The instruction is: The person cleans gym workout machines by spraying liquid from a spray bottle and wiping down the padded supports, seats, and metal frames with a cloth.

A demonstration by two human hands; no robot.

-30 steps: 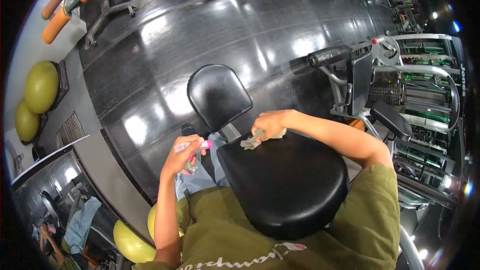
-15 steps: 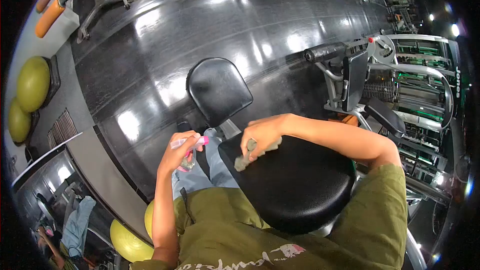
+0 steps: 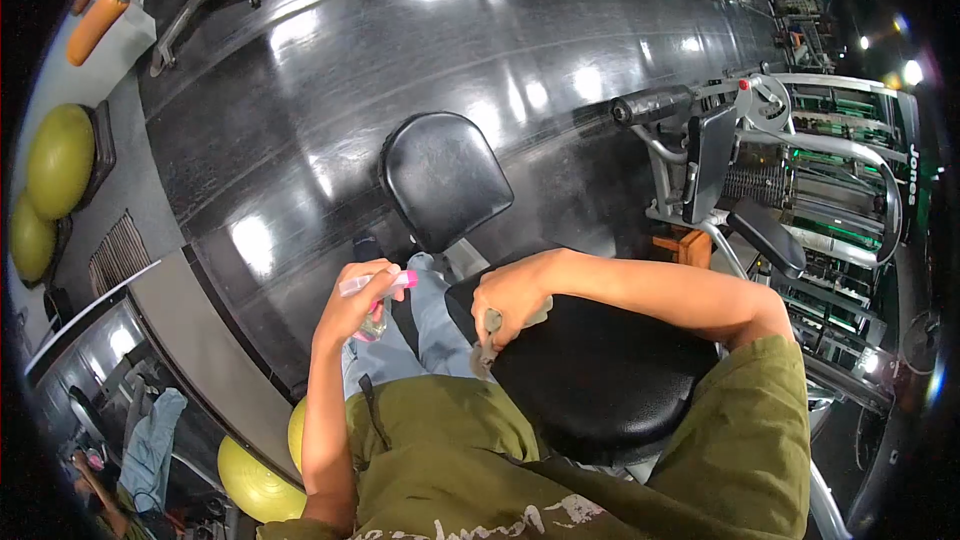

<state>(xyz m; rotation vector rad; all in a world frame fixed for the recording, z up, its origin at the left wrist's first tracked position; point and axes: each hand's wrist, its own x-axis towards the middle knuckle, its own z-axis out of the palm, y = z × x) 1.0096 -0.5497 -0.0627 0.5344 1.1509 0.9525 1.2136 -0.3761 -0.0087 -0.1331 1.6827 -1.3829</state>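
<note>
My left hand (image 3: 355, 300) is wrapped round a spray bottle (image 3: 372, 324) with a white and pink trigger head; its clear lower part shows below my fingers. My right hand (image 3: 513, 295) presses a crumpled grey-green cloth (image 3: 484, 352) against the near left edge of a black padded bench (image 3: 600, 370). Part of the cloth is hidden under my palm, and a bit sticks out beyond my knuckles. A second black pad (image 3: 445, 178), rounded at its far end, stands just ahead of both hands.
A weight machine (image 3: 790, 160) with pads and a grey frame stands at the right. Yellow-green exercise balls (image 3: 58, 162) lie at the left, near a wall mirror (image 3: 120, 390). Orange grips (image 3: 98, 24) stick out at the upper left. The dark floor (image 3: 400, 50) is shiny.
My right hand and the cloth have moved a little toward my body and left, along the bench's edge. My left hand with the spray bottle has stayed nearly still.
</note>
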